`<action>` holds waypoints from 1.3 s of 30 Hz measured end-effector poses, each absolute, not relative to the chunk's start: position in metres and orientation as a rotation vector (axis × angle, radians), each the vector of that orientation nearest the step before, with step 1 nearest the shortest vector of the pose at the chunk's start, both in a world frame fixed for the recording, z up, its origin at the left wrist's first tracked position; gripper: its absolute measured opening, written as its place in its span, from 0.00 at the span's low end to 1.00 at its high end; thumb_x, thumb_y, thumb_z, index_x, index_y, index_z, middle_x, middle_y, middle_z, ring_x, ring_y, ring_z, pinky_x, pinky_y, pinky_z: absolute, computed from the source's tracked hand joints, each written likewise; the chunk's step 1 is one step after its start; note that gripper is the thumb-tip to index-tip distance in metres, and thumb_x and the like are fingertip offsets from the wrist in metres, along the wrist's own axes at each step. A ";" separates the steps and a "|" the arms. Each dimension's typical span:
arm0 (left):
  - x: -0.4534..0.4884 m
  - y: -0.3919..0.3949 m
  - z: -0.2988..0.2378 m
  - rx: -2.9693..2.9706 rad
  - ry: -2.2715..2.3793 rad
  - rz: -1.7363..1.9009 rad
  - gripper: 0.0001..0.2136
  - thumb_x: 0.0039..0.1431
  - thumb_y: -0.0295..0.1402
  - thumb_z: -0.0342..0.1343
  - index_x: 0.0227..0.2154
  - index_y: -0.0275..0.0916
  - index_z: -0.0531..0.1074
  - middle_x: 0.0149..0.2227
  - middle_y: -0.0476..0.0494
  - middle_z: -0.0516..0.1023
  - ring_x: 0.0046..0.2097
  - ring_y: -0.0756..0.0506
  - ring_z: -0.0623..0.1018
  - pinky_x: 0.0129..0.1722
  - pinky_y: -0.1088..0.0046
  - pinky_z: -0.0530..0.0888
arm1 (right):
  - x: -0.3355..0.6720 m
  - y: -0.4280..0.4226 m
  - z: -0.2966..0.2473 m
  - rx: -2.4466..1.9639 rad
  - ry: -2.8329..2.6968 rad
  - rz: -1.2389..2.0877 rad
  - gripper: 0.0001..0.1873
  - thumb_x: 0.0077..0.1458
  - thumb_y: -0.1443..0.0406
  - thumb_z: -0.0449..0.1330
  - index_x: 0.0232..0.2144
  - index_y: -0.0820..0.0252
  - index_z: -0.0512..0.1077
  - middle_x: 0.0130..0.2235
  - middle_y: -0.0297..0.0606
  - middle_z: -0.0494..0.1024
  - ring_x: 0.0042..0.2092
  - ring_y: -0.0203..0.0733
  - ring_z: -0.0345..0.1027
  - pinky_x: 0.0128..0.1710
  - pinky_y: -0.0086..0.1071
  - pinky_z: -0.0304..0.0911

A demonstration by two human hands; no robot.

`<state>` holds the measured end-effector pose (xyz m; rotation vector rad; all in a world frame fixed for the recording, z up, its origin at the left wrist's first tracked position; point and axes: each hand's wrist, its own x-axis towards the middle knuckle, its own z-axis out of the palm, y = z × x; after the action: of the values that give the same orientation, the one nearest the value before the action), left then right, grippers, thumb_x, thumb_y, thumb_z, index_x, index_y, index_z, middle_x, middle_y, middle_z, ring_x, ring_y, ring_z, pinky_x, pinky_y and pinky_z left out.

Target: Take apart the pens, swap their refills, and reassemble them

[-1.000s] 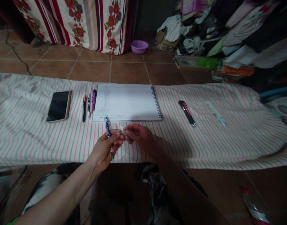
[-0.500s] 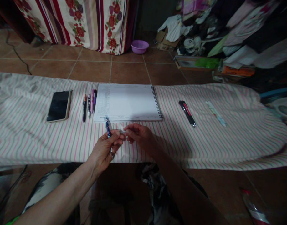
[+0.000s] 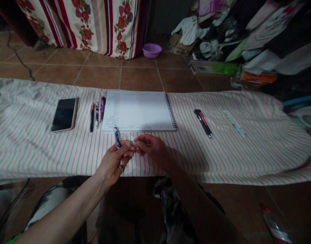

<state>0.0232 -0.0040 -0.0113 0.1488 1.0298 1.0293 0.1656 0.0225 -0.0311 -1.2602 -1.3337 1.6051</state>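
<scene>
A small clear piece (image 3: 133, 143) sits between your left hand (image 3: 116, 157) and right hand (image 3: 152, 148), pinched by the fingertips of both. Your left also grips a blue pen (image 3: 117, 137); a spiral notebook (image 3: 142, 110) lies just beyond.

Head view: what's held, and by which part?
Left hand holds the blue pen mid-barrel and, with the right hand, a small clear piece, apparently by its ends.

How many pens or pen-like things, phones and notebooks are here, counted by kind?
Pen-like items: 7 (row of four, black-and-red one, pale one, blue one in the left hand)
Phone: 1
Notebook: 1
Total: 9
</scene>
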 end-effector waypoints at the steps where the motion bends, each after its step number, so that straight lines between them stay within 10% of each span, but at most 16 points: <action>1: 0.023 -0.004 -0.012 0.150 1.028 1.032 0.03 0.52 0.20 0.54 0.26 0.31 0.68 0.24 0.43 0.73 0.19 0.58 0.68 0.12 0.89 0.57 | 0.166 0.023 -0.031 -1.254 -1.329 1.611 0.10 0.47 0.62 0.58 0.32 0.62 0.69 0.24 0.30 0.72 0.22 0.30 0.64 0.24 0.27 0.62; 39: 0.019 -0.006 0.001 -0.029 1.046 1.040 0.09 0.61 0.27 0.43 0.30 0.30 0.67 0.22 0.43 0.71 0.20 0.54 0.71 0.15 0.85 0.67 | 0.175 0.020 -0.023 -1.604 -1.920 0.486 0.09 0.56 0.63 0.53 0.30 0.60 0.72 0.27 0.36 0.77 0.30 0.37 0.71 0.30 0.27 0.56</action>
<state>0.0193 -0.0057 0.0014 -0.0291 1.0459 1.0397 0.1754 0.0197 -0.0233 -1.6043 -1.9198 0.4865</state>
